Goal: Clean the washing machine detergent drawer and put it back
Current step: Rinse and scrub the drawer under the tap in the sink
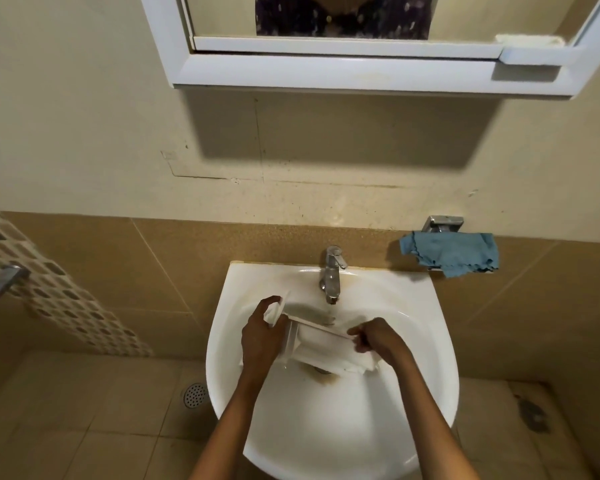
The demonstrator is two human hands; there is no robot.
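Note:
The white plastic detergent drawer (321, 349) lies sideways across the basin of the white sink (333, 427), just below the chrome tap (332, 273). My left hand (261, 336) grips the drawer's left end, where its front panel sticks up. My right hand (376, 339) is closed on the drawer's right end, fingers pinched at its top edge. A thin stream of water seems to fall from the spout onto the drawer. The drain is mostly hidden under the drawer, with a brown stain beside it.
A blue cloth (451, 254) hangs on a metal holder on the tiled wall to the right of the tap. A white mirror cabinet (343, 69) juts out overhead. A patterned mat (59, 292) and floor drain (194, 394) are at the left.

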